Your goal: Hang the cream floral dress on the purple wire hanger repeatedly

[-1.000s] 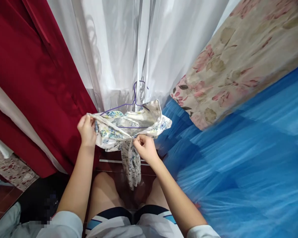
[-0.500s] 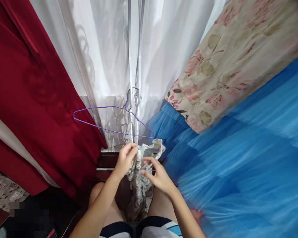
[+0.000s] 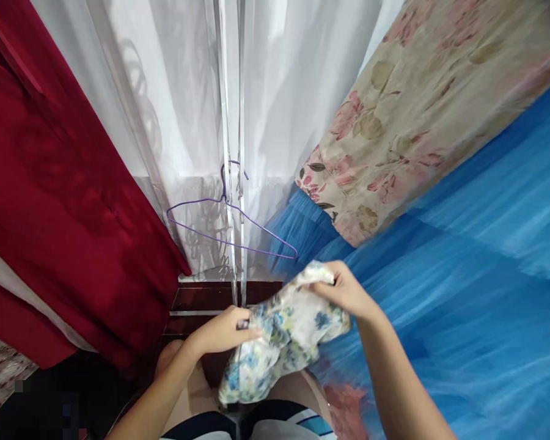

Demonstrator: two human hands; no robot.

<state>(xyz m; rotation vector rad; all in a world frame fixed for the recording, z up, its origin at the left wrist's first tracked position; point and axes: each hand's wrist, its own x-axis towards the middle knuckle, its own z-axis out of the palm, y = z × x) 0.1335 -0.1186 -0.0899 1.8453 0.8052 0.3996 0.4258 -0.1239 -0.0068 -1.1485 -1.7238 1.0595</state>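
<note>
A white garment with blue and green flowers is stretched between my two hands above my lap. My left hand pinches its left edge between thumb and fingers. At the upper right corner my right hand grips the cloth, thumb on top. The fabric is partly blurred, so its exact kind is unclear. Just beyond the cloth hangs a purple wire hanger with nothing on it, apart from both hands.
White strips hang at the hanger, before a white curtain. Red cloth drapes on the left. To the right are a floral beige cloth and blue tulle. Dark red wood shows below the curtain.
My right hand, open half a second ago, now grips the garment and has moved right. The bunched cloth is spread out, its blue-flowered side showing. My left hand is lower.
</note>
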